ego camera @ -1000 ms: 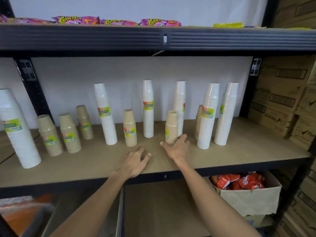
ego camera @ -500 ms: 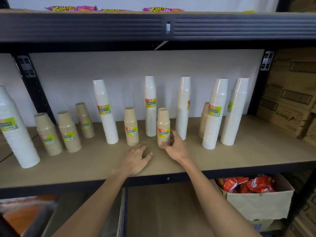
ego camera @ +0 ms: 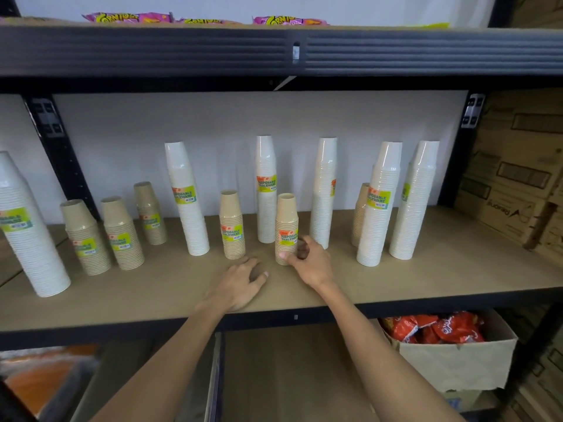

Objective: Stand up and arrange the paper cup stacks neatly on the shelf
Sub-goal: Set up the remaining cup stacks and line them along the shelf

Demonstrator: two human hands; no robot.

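The right hand [ego camera: 310, 263] curled around the base of a short brown cup stack [ego camera: 286, 228], thumb and fingers touching it, while the left hand [ego camera: 240, 283] lay flat and spread on the shelf board [ego camera: 152, 287] just beside it. That stack stood upright near the front — between another brown stack [ego camera: 232, 224] and a tall white stack [ego camera: 323, 193]. More upright stacks lined the board to either side.

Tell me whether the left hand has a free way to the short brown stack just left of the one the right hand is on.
Probably yes. The left hand rests flat on the shelf just in front of that brown stack, with only bare board between them.
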